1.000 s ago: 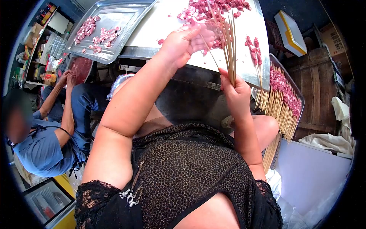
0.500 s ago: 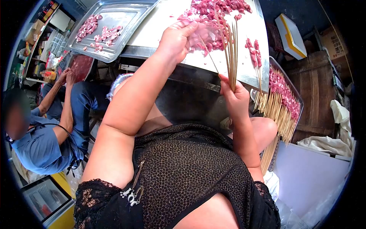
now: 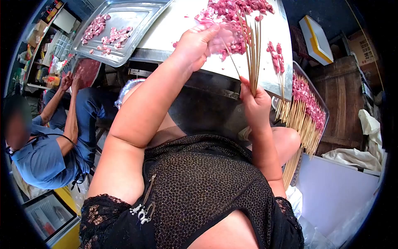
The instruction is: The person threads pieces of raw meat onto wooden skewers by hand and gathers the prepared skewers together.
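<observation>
My right hand (image 3: 256,103) is closed around a bundle of bamboo skewers (image 3: 252,54) that point up over the table edge. One single skewer (image 3: 233,62) slants away from the bundle, between my right thumb and finger, towards my left hand (image 3: 194,46). The left fingers are pinched at that skewer's tip, on what looks like a piece of meat; blur partly hides it. Just beyond lies a heap of raw cut meat (image 3: 238,18) on the white tabletop (image 3: 166,29). Two meat skewers (image 3: 276,58) rest on the tabletop to the right.
A metal tray (image 3: 124,18) with meat pieces stands at the left. Right of the table, another tray holds many loaded skewers (image 3: 307,103). At far left a person (image 3: 45,157) sits, hands by a reddish container (image 3: 87,72). A white and yellow box (image 3: 317,39) stands at back right.
My left hand has shifted slightly to the right, nearer the single skewer's tip. The skewer bundle has turned a little more upright. The co-worker's hands have moved slightly.
</observation>
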